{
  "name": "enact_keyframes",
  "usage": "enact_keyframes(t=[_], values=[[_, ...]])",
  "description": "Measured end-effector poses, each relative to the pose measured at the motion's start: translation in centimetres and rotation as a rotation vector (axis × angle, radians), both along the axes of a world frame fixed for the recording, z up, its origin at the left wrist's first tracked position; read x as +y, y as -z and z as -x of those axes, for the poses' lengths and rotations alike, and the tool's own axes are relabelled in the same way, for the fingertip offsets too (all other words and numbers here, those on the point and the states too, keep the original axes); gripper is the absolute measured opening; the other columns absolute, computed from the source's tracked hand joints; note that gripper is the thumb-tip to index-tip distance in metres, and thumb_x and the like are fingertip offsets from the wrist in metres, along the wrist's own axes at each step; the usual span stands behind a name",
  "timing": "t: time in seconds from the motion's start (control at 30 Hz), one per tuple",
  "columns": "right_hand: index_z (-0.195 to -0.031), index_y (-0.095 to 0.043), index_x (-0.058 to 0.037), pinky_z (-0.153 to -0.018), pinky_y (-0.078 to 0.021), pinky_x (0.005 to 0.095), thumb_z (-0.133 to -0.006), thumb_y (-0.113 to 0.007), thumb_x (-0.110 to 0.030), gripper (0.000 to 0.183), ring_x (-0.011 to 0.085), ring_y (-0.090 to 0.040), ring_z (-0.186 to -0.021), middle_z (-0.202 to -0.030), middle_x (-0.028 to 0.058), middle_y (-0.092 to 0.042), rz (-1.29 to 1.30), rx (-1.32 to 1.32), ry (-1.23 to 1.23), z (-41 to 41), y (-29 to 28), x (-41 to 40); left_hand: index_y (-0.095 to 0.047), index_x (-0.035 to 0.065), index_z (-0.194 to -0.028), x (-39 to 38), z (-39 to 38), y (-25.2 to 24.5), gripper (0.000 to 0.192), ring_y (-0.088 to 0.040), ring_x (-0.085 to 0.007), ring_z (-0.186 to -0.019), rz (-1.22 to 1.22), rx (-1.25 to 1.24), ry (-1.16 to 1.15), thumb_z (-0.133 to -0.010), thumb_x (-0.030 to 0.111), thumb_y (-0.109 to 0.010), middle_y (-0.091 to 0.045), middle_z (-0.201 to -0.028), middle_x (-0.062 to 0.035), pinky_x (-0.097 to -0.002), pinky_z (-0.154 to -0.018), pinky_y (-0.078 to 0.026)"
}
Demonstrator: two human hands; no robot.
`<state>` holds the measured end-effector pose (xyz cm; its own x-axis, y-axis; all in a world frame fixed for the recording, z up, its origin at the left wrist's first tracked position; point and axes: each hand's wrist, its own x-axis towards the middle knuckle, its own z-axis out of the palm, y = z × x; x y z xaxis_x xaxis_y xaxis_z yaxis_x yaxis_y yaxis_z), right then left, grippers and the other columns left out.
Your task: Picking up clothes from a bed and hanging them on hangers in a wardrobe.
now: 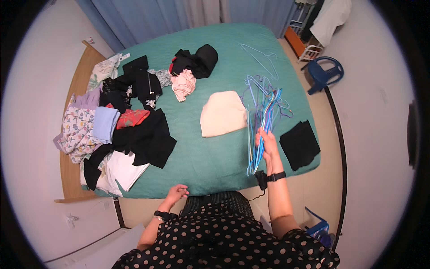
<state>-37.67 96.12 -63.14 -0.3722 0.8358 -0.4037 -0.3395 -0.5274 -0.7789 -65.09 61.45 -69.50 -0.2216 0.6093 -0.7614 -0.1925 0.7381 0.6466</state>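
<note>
My right hand is closed around a bundle of thin clothes hangers, mostly blue, over the right part of the bed. More blue and purple hangers lie tangled just beyond the bundle. A single light blue hanger rests farther back. Left of the bundle is a cream folded garment; a black folded garment lies to its right, near the bed's corner. At the near edge of the bed, my left hand holds nothing, its fingers loosely bent and apart.
On the green bed sheet, black clothes, a blue folded cloth, a white garment and a floral pillow crowd the left side. Black and pink garments lie farther back. A blue plastic stool stands beyond the right edge.
</note>
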Motion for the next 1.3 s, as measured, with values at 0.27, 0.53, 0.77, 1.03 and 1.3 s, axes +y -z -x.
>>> enact_keyframes(t=[0.27, 0.53, 0.77, 1.03, 1.3], values=[[-0.097, -0.049, -0.0068, -0.052, -0.0420, 0.0270, -0.081, -0.064, -0.014, 0.023, 0.0131, -0.051, -0.059, -0.067, 0.0008, -0.050, 0.134, 0.060, -0.109, -1.8, 12.0, 14.5, -0.054, 0.0049, -0.108, -3.4, -2.3, 0.3, 0.021, -0.060, -0.0113, -0.070, 0.182, 0.076, -0.139, -0.087, 0.003, -0.048, -0.065, -0.088, -0.0057, -0.0227, -0.061, -0.042], [-0.107, -0.056, 0.0021, -0.078, -0.0461, 0.0438, -0.066, -0.065, -0.008, 0.043, 0.0401, -0.059, -0.086, -0.094, 0.0234, -0.062, -0.215, -1.447, 0.051, -7.8, 28.4, 14.7, -0.055, 0.0025, -0.108, -2.2, -6.2, 0.5, 0.023, -0.062, -0.0135, -0.073, 0.234, 0.081, -0.149, -0.086, -0.001, -0.049, -0.066, -0.087, -0.0091, -0.0247, -0.063, -0.047], [-0.099, -0.063, -0.0034, -0.070, -0.0452, 0.0447, -0.075, -0.065, -0.010, 0.025, 0.0397, -0.057, -0.081, -0.090, 0.0228, -0.060, -0.455, -1.514, 0.021, -9.3, 27.0, 14.2, -0.057, 0.0006, -0.104, -0.9, -6.7, 1.2, 0.020, -0.063, -0.0144, -0.072, 0.105, 0.228, 0.032, -0.085, 0.000, -0.051, -0.066, -0.084, -0.0101, -0.0266, -0.067, -0.051], [-0.096, -0.064, -0.0038, -0.064, -0.0462, 0.0386, -0.083, -0.059, -0.018, 0.020, 0.0317, -0.059, -0.071, -0.082, 0.0156, -0.063, -0.773, -1.360, 0.170, -8.8, 23.1, 13.5, -0.057, 0.0025, -0.104, 1.0, -6.9, 0.5, 0.020, -0.063, -0.0135, -0.070, 0.128, 0.309, 0.099, -0.085, 0.004, -0.052, -0.067, -0.082, -0.0088, -0.0270, -0.067, -0.051], [-0.102, -0.065, -0.0040, -0.052, -0.0400, 0.0191, -0.090, -0.050, -0.012, 0.020, 0.0049, -0.050, -0.056, -0.073, 0.0021, -0.062, -0.518, -0.706, 0.132, -7.2, 17.4, 9.6, -0.060, 0.0028, -0.098, -1.7, -6.7, 2.3, 0.020, -0.064, -0.0195, -0.068, 0.077, 0.398, 0.124, -0.080, 0.006, -0.052, -0.066, -0.078, -0.0115, -0.0308, -0.065, -0.050]])
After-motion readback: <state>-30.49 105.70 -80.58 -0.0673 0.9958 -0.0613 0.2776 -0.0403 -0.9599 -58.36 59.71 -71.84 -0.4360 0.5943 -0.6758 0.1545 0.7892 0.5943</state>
